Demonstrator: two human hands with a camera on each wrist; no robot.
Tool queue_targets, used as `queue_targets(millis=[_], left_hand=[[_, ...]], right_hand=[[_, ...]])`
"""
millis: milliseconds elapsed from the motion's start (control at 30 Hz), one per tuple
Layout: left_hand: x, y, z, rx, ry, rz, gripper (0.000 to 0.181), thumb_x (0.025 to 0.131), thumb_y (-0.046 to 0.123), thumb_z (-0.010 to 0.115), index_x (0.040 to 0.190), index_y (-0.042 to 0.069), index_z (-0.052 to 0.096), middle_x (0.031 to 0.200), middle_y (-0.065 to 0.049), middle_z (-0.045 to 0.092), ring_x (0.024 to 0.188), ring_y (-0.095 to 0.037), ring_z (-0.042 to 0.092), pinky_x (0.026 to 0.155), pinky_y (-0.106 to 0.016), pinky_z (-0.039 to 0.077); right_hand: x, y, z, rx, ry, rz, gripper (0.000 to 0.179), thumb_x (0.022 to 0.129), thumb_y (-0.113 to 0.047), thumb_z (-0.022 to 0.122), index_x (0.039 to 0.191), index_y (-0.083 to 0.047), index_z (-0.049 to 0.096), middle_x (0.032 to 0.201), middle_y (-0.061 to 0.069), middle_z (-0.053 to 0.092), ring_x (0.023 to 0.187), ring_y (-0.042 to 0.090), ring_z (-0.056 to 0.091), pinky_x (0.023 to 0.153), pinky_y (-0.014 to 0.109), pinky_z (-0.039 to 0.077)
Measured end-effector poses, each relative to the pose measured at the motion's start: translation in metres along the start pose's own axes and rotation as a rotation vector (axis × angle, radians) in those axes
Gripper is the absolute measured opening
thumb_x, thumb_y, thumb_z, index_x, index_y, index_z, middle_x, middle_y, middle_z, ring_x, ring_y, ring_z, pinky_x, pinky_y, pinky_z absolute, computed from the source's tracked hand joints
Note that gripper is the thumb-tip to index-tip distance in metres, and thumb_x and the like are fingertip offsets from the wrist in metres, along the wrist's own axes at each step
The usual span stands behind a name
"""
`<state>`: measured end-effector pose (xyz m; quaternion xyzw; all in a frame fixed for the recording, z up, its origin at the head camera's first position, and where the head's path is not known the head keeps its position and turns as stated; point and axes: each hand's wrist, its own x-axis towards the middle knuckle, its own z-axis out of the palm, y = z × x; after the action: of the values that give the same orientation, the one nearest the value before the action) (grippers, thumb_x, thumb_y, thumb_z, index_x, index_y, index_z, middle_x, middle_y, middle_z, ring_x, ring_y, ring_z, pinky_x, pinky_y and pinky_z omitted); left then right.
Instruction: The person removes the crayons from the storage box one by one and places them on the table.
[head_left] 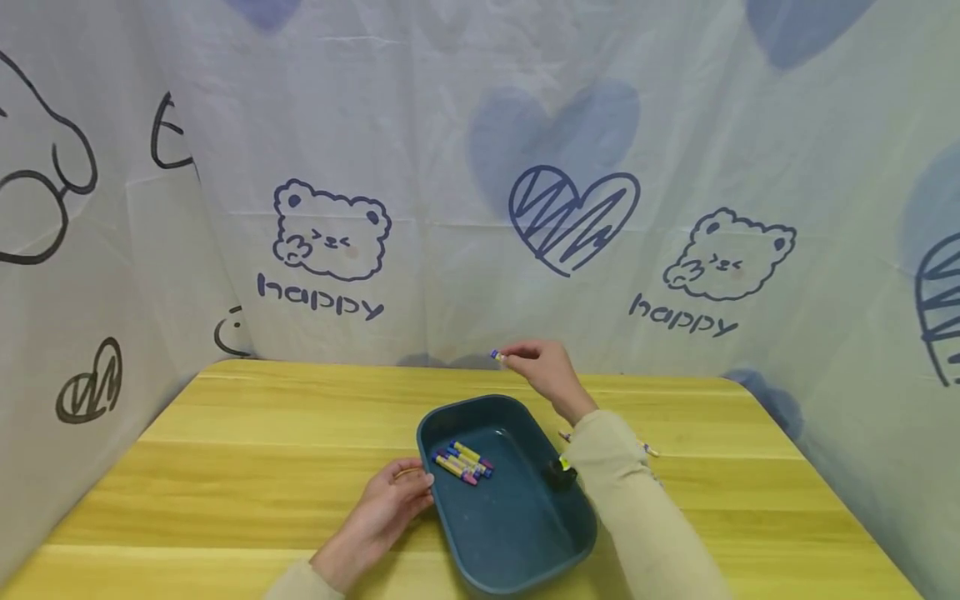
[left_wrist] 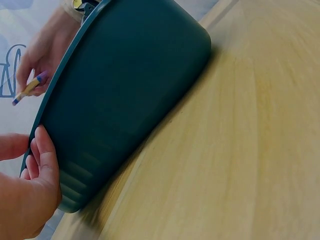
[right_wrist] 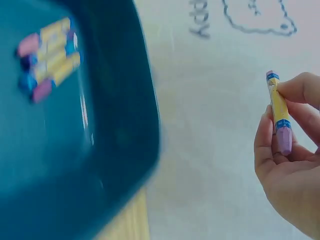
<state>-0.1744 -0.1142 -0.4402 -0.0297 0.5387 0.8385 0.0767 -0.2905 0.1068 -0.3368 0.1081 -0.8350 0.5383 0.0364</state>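
A dark teal plastic basin [head_left: 517, 533] is at the front middle of the wooden table. My left hand [head_left: 393, 500] grips its left rim, thumb and fingers on either side of the wall in the left wrist view. Inside, against the left wall, lie several crayons [head_left: 461, 462] with yellow wrappers and blue bands. Beyond the basin's far end, my right hand [head_left: 551, 375] pinches a purple crayon [right_wrist: 280, 112] between thumb and fingers, up off the table. Its purple tip points toward the palm in the right wrist view.
More crayons [head_left: 651, 450] lie on the table [head_left: 300, 408] right of the basin, partly hidden by the right sleeve [head_left: 637, 500]. A black wrist device [head_left: 558, 475] on the right arm overlaps the basin's right rim. A printed white curtain [head_left: 450, 275] hangs behind the table's far edge.
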Motion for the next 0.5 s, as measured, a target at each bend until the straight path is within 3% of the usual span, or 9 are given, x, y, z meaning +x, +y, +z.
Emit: queue_targets(millis=[267, 500], left_hand=[[0.0, 0.001, 0.0, 0.006, -0.006, 0.004, 0.031, 0.092, -0.007, 0.052, 0.118, -0.007, 0.036, 0.088, -0.003, 0.057, 0.076, -0.011, 0.057, 0.072, -0.023, 0.052], [0.0, 0.001, 0.0, 0.002, -0.007, 0.003, 0.03, 0.092, -0.007, 0.052, 0.118, -0.007, 0.037, 0.088, -0.003, 0.057, 0.076, -0.011, 0.057, 0.073, -0.023, 0.052]], right_hand=[[0.006, 0.017, -0.034, -0.083, -0.032, 0.045, 0.025, 0.093, -0.013, 0.063, 0.115, 0.0, 0.068, 0.118, 0.015, 0.064, 0.107, 0.029, 0.058, 0.089, 0.042, 0.049], [0.005, 0.036, -0.055, -0.127, -0.029, 0.07, 0.028, 0.094, -0.012, 0.063, 0.117, 0.003, 0.065, 0.119, 0.018, 0.063, 0.11, 0.033, 0.057, 0.091, 0.043, 0.048]])
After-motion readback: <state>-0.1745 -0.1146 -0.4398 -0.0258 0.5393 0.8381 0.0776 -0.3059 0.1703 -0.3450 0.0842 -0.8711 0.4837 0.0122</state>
